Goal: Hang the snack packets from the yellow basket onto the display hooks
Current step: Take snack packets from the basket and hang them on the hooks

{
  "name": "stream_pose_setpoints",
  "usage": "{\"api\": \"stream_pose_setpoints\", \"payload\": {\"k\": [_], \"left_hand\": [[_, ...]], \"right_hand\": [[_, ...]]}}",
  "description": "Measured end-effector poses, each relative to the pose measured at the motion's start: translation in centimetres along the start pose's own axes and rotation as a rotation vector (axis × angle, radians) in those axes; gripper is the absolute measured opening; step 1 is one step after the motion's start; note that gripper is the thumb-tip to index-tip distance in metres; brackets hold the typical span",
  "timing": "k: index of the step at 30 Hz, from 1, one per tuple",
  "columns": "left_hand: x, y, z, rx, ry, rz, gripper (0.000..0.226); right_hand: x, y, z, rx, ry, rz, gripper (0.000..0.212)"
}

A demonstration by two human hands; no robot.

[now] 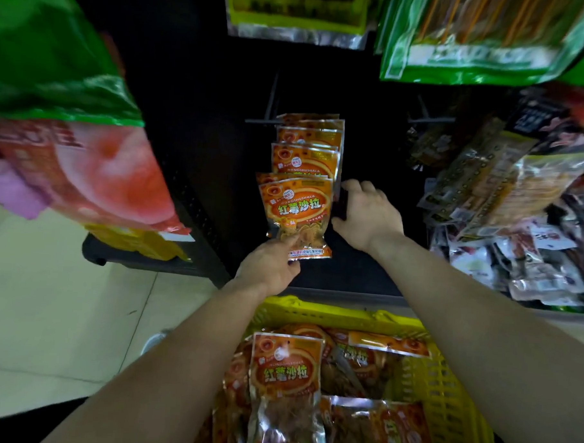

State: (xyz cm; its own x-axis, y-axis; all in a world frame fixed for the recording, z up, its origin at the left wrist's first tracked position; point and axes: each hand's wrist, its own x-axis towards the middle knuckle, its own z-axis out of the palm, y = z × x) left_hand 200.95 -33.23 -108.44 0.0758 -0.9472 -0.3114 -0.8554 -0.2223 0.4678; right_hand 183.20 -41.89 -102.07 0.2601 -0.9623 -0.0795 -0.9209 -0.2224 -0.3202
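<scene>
Several orange snack packets [306, 161] hang in a row on a black display hook [260, 121] against the dark panel. My left hand [270, 265] pinches the bottom of the front packet [296, 214]. My right hand [364, 214] grips a small dark part [341, 203], apparently the hook's front end, just right of that packet. Below, the yellow basket [444, 378] holds more of the same orange packets [285, 371].
Green packets [486, 39] hang above at the right and a yellow-green one [293, 13] at top centre. Large green and red bags [70, 128] hang close on the left. A heap of mixed snack packs [505, 214] fills the right shelf. Pale floor tiles [45, 311] lie at left.
</scene>
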Motion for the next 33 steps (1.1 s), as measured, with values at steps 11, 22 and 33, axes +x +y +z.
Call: {"api": "stream_pose_setpoints", "payload": {"k": [11, 22, 33], "left_hand": [[-13.7, -1.3, 1.7, 0.082, -0.036, 0.004, 0.042], [-13.2, -5.7, 8.7, 0.305, -0.133, -0.077, 0.070], [-10.5, -6.6, 11.0, 0.334, -0.032, -0.030, 0.042]], "right_hand": [[-16.9, 3.3, 1.6, 0.043, -0.149, 0.035, 0.054], [-25.8, 11.1, 13.4, -0.088, -0.706, 0.198, 0.058], [-24.9, 12.5, 17.8, -0.372, -0.738, 0.139, 0.064]]}}
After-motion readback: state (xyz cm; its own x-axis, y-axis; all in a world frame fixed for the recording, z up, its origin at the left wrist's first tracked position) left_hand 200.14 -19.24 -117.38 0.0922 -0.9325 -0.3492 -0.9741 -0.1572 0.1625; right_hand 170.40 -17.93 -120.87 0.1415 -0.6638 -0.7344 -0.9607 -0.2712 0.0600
